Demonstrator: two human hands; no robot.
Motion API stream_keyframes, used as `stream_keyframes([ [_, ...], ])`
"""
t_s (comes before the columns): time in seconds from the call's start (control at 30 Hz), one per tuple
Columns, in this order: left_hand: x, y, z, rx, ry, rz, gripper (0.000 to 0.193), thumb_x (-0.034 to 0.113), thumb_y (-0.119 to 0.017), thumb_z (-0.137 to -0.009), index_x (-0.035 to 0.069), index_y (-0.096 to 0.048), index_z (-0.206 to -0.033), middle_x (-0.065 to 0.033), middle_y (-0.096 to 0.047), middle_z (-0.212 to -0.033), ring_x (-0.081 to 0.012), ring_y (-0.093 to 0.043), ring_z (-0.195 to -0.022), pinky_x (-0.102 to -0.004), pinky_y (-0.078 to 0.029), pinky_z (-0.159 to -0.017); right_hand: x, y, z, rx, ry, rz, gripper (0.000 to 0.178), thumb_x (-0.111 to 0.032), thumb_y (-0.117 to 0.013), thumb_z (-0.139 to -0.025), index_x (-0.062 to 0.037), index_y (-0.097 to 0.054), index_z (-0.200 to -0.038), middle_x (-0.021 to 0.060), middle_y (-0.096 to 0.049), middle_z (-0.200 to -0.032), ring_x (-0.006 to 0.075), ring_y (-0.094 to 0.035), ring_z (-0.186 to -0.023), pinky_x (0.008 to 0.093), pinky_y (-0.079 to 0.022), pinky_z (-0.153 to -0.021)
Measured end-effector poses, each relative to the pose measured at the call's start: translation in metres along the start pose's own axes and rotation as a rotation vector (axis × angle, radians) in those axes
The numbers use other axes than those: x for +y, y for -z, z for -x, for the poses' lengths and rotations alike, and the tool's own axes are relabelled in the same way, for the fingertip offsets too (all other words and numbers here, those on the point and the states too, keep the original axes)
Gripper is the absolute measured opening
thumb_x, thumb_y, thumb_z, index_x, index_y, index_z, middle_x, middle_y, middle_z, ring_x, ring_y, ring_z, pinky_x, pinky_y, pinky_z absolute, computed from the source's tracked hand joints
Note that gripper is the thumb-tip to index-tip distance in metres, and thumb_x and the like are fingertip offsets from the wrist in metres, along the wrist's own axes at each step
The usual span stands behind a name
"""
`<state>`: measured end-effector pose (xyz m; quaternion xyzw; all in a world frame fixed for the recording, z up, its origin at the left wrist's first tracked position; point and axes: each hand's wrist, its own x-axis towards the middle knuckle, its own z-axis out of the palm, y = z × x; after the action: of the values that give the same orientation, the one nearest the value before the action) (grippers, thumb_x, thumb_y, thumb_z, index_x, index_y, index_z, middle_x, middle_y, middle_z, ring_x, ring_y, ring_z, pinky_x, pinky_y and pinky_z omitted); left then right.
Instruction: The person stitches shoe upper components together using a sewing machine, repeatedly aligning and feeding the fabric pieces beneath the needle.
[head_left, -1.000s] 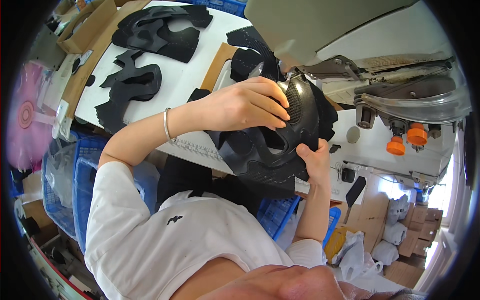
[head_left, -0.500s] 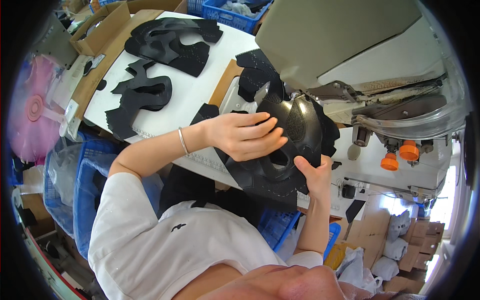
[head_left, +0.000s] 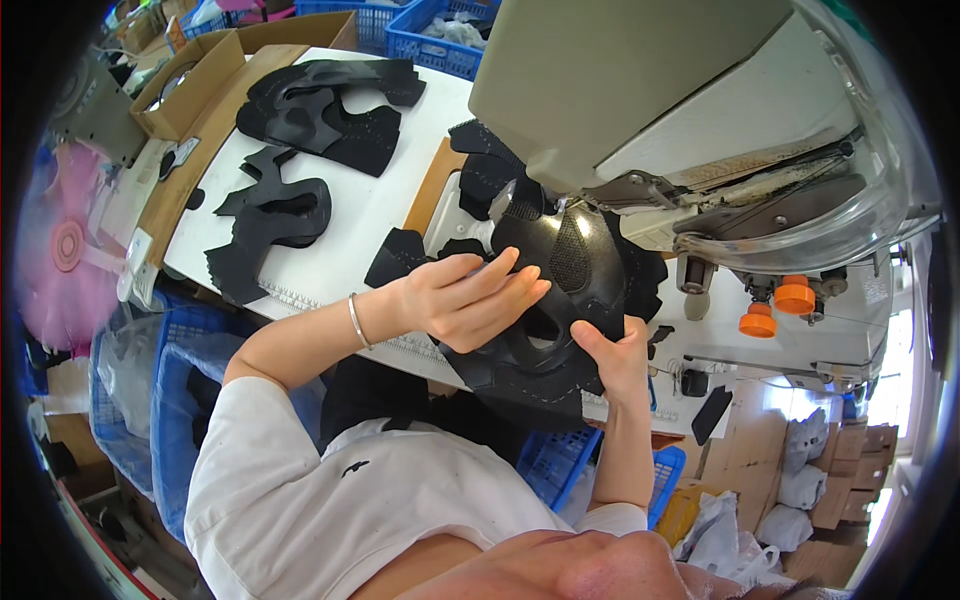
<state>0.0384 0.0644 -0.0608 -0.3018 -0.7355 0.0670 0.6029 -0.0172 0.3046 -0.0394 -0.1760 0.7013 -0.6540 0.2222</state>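
A black shoe upper [head_left: 540,365], with mesh and glossy panels and a cut-out opening, lies under the sewing machine head [head_left: 640,195]. My right hand [head_left: 615,358] grips its near right edge, thumb on top and the other fingers hidden underneath. Over the upper's left part is my left hand [head_left: 475,300], a bracelet on its wrist. Its fingers are loosely bent and apart, with nothing seen between them; its thumb is hard to make out. Where the needle meets the upper is hard to see.
More black uppers [head_left: 340,110] lie on the white table [head_left: 215,195] at the far left, one [head_left: 285,210] nearer. Orange knobs [head_left: 793,295] jut from the machine on the right. Blue crates [head_left: 175,400] stand below left, and a pink fan [head_left: 68,245] is beyond them.
My left hand has drawn slightly back toward me and left, its fingers more spread. My right hand still grips the shoe upper. The whole view has shifted a little.
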Motion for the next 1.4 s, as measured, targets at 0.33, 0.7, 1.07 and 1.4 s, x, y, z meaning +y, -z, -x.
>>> stream_keyframes([
  [0.33, 0.002, -0.004, -0.001, -0.054, 0.061, 0.112, 0.021, 0.001, -0.069, -0.073, -0.001, -0.074, -0.093, -0.01, -0.067, -0.094, -0.023, -0.066, -0.091, -0.0246, -0.052, -0.056, 0.001, 0.007, -0.006, -0.042, -0.015, -0.011, 0.017, -0.014, -0.075, -0.082, 0.0006, -0.068, -0.088, -0.0001, -0.066, -0.078, 0.0061, -0.058, -0.068, 0.0215, -0.047, -0.061],
  [0.7, -0.014, -0.013, -0.003, -0.033, 0.017, 0.115, 0.022, 0.003, -0.068, -0.071, -0.002, -0.073, -0.092, -0.0087, -0.063, -0.087, -0.0214, -0.065, -0.088, -0.0254, -0.053, -0.061, -0.006, 0.008, -0.014, -0.046, -0.042, -0.008, 0.018, -0.009, -0.072, -0.082, 0.0005, -0.066, -0.097, 0.0022, -0.067, -0.087, 0.0073, -0.06, -0.073, 0.0225, -0.05, -0.066],
  [1.07, -0.028, -0.018, -0.007, -0.045, -0.014, 0.128, 0.026, 0.006, -0.07, -0.068, -0.001, -0.072, -0.092, -0.0063, -0.06, -0.083, -0.019, -0.062, -0.087, -0.025, -0.054, -0.068, -0.012, 0.001, -0.022, -0.022, 0.026, -0.061, 0.025, -0.004, -0.071, -0.083, 0.0042, -0.064, -0.106, 0.006, -0.067, -0.096, 0.0089, -0.062, -0.08, 0.0241, -0.052, -0.074],
  [1.4, 0.02, 0.012, -0.031, -0.455, 0.707, 0.49, 0.054, 0.013, -0.067, -0.081, -0.002, -0.052, -0.13, -0.0101, -0.057, -0.082, -0.0257, -0.06, -0.073, -0.0335, -0.05, -0.065, -0.013, -0.013, -0.026, 0.085, 0.16, 0.035, 0.013, -0.009, -0.071, -0.083, 0.001, -0.068, -0.091, 0.0024, -0.067, -0.083, 0.0068, -0.059, -0.069, 0.022, -0.048, -0.062],
])
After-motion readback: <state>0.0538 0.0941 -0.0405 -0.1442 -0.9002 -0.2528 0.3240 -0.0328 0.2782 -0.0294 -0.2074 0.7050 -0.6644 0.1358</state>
